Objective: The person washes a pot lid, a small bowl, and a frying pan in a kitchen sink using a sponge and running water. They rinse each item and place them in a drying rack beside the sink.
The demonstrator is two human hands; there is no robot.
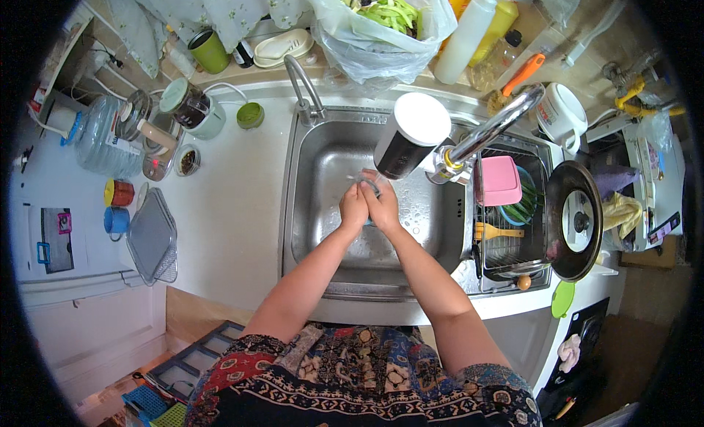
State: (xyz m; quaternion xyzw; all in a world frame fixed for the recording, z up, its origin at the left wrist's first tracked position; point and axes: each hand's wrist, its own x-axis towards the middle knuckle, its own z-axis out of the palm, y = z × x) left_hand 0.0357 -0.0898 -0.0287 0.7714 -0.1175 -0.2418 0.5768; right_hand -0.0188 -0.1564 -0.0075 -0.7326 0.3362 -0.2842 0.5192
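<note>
Both of my hands are together over the stainless-steel sink basin, under the faucet with its black and white cylindrical attachment. My left hand touches my right hand. Between the fingers shows a small greyish, shiny thing; whether it is an object or running water, I cannot tell. A bit of something blue peeks out below my hands. Water drops dot the basin floor to the right of them.
Right of the basin, a wire dish rack holds a pink container, and a large pan lid leans beside it. Behind stand a plastic bag of green peelings and bottles. A slim curved tap rises at the basin's back left corner.
</note>
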